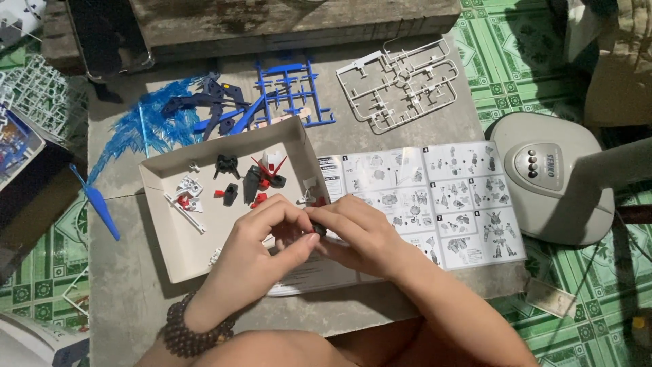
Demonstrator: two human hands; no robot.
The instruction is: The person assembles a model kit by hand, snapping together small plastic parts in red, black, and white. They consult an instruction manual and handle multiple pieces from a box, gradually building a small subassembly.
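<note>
Left hand (255, 248): fingers curled, pinching a small dark part (318, 230) with the thumb.
Right hand (356, 234): also pinches the same part, fingertips meeting the left's.
Dark part: held between both hands, above the cardboard tray's (176, 231) right edge.
Tray: holds loose red, black and white pieces.
Instruction sheet (435, 197): lies just right of the hands on the worktop (122, 306).
Blue sprue (292, 88): behind the tray.

Both arms are bare to the edge of the view, with no sleeves or gloves. The left hand (255, 255) has a bracelet of round, dark brown beads (193, 333) wound about its wrist in what looks like two rows. The right hand (360, 234) wears nothing: no ring, watch or band shows on it.
</note>
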